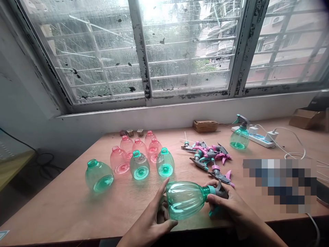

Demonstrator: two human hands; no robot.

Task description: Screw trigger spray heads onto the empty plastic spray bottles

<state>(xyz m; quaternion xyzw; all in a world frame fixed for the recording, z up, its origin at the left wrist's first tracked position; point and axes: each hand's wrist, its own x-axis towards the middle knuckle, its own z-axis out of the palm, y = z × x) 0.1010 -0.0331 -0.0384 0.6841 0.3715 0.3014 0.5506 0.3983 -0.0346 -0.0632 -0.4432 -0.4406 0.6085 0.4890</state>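
A clear green spray bottle (183, 200) lies on its side in the air above the table's front edge, its base to the left. My left hand (160, 212) cups the base, index finger at the top edge and thumb below. At the other end, my right hand (228, 202) grips the grey and teal spray head (218, 192) at the bottle's neck; part of the trigger is hidden by the fingers. Just behind my hands stand three green bottles (140, 166) without heads. Several pink bottles (120, 161), also headless, are grouped behind them.
Loose spray heads (208, 152) in pink, teal and grey lie piled behind my right hand. Farther right stand a green bottle with a head (240, 137), a white power strip (262, 139) with cables and a cardboard box (307, 117). A pixelated patch hides something at right.
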